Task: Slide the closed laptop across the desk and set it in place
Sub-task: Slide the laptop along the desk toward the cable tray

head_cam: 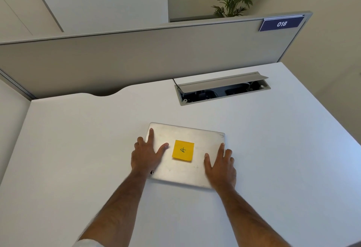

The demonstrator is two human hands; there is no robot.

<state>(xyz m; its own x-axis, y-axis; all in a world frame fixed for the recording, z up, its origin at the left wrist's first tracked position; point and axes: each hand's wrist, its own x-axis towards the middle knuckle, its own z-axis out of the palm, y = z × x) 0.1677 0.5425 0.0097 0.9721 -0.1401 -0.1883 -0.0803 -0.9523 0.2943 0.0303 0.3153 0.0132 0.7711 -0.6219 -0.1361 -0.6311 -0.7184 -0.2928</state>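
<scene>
Desk (78, 149): white top, w/ curved notch in far edge, left of centre. Cable tray (222, 90): recessed in far right part, grey flap propped open, dark interior. Laptop (181, 172): silver, closed, flat on desk near centre, slightly askew; apart from tray, nearer than it. Sticky note (183, 150): yellow, on laptop lid, one handwritten mark. Rest of desk top bare white.

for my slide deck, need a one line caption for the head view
Both hands, left and right, rest flat on a closed silver laptop bearing a yellow sticky note on a white desk.
</scene>
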